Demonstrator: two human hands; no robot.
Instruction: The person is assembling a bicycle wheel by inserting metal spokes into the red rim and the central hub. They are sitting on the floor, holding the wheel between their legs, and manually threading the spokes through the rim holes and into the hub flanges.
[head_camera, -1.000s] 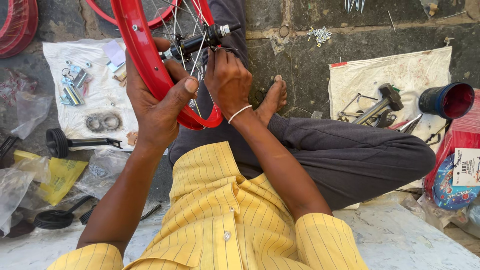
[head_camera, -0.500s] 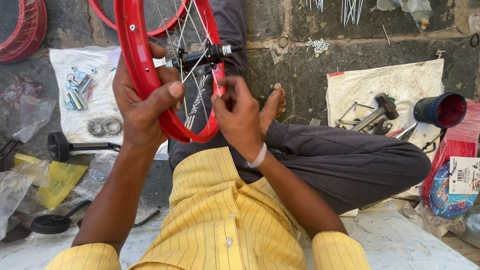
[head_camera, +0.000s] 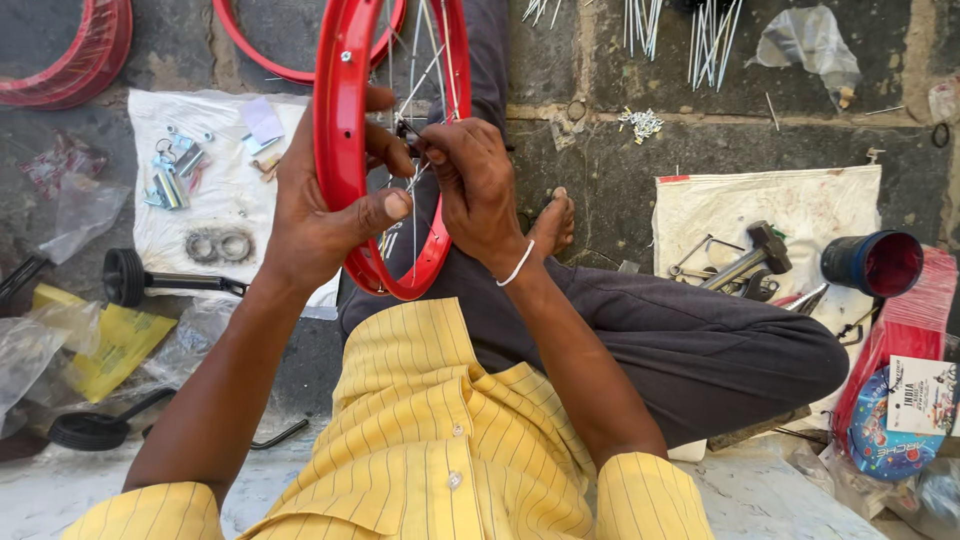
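Observation:
A red bicycle wheel rim (head_camera: 340, 110) stands upright in front of me, with thin metal spokes (head_camera: 420, 80) running across its inside. My left hand (head_camera: 325, 205) grips the rim from the left, thumb pressed on its inner face. My right hand (head_camera: 478, 180) reaches inside the rim and pinches a spoke near the middle with its fingertips. A white band sits on that wrist. I sit cross-legged in a yellow striped shirt and dark trousers, one bare foot (head_camera: 553, 225) just right of the rim.
More red rims (head_camera: 70, 60) lie at the far left. A white cloth (head_camera: 215, 215) holds small metal parts and two rings. Loose spokes (head_camera: 690, 30) lie at the top. Another cloth (head_camera: 770, 215) holds a hammer (head_camera: 745, 262); a blue cup (head_camera: 872, 265) lies beside it.
The rim has swung more upright and nearer to me. My right hand moved from the hub area to the spokes inside the rim. My left hand keeps its grip.

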